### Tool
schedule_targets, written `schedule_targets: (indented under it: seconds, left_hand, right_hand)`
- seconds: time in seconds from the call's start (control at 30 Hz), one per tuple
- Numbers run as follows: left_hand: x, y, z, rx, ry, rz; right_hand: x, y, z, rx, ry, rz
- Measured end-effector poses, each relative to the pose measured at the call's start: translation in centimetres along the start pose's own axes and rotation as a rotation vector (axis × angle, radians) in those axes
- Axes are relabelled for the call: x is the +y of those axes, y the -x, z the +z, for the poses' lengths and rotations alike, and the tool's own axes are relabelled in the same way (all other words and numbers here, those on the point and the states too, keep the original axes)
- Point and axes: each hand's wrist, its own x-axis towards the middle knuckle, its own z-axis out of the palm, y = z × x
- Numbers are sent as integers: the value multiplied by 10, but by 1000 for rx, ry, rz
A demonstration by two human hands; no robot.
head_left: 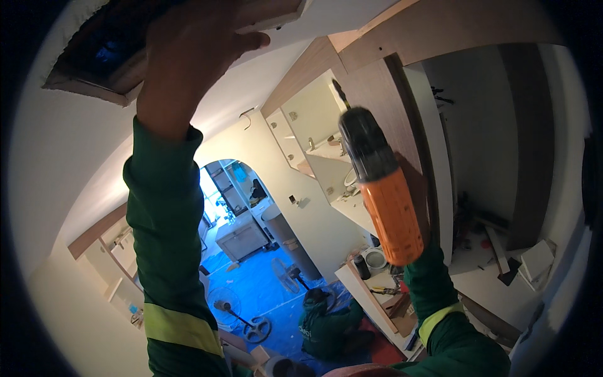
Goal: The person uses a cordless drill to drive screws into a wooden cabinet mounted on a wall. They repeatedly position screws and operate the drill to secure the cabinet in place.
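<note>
My left hand [188,56] reaches overhead to the wooden frame [276,14] around a dark opening in the white ceiling. Its thumb sticks out to the right; the other fingers are partly hidden beyond the hand and past the picture's top. My right hand [414,188] is wrapped round an orange and black power drill [389,207], which hides most of the fingers. The drill points upward, and a dark bit [340,93] projects from its chuck, apart from the ceiling frame.
Open wall cabinets [314,119] and a wood-finish panel stand ahead and right. A cluttered shelf [383,308] holds tools and a roll. Below, a person in green [330,327] sits low by pedestal fans [254,327] on blue floor sheeting [235,295]. A grey chest [242,239] stands beyond an archway.
</note>
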Motion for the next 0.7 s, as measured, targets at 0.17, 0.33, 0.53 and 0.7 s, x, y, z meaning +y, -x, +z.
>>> schedule_targets:
  seconds: [0.17, 0.33, 0.53, 0.7]
  left_hand:
    - [19, -40, -36, -540, -51, -254]
    - [3, -30, -50, -422, 42, 100]
    - [-14, -49, -43, -507, 54, 199]
    - [-23, -64, -37, -589, 53, 165]
  right_hand:
    - [-28, 50, -10, -4, 750, -212]
    - [-43, 85, -17, 39, 819, -115]
    - [-27, 108, -41, 112, 621, 35]
    - [-14, 112, -59, 190, 354, 165]
